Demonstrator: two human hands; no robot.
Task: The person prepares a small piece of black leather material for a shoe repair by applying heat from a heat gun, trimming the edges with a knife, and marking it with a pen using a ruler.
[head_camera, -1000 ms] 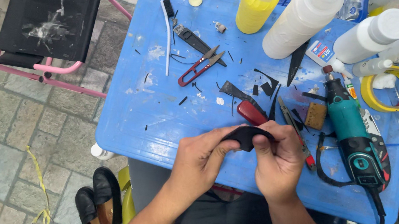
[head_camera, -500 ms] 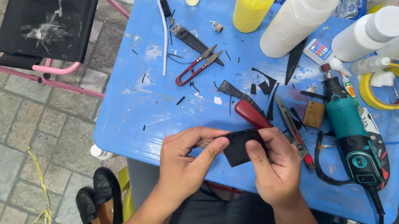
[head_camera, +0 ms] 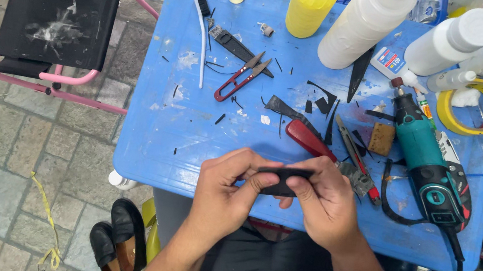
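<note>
Compared with a second ago, we see the flat black rubber-like strip (head_camera: 283, 180), then arched, now pressed straight and level, a sign that shaping has moved to flattening. It sits at lower centre over the blue plastic desk (head_camera: 154, 136) edge, pinched between left hand (head_camera: 228, 193) and right hand (head_camera: 322, 205), fingers (head_camera: 260, 184) clenched on both ends.

I see a small black piece of rubbery sheet (head_camera: 283, 181), flat and roughly rectangular, held level above the near edge of the blue table (head_camera: 147, 142). My left hand (head_camera: 224, 192) pinches its left end and my right hand (head_camera: 323, 202) its right end, thumbs underneath.
</note>
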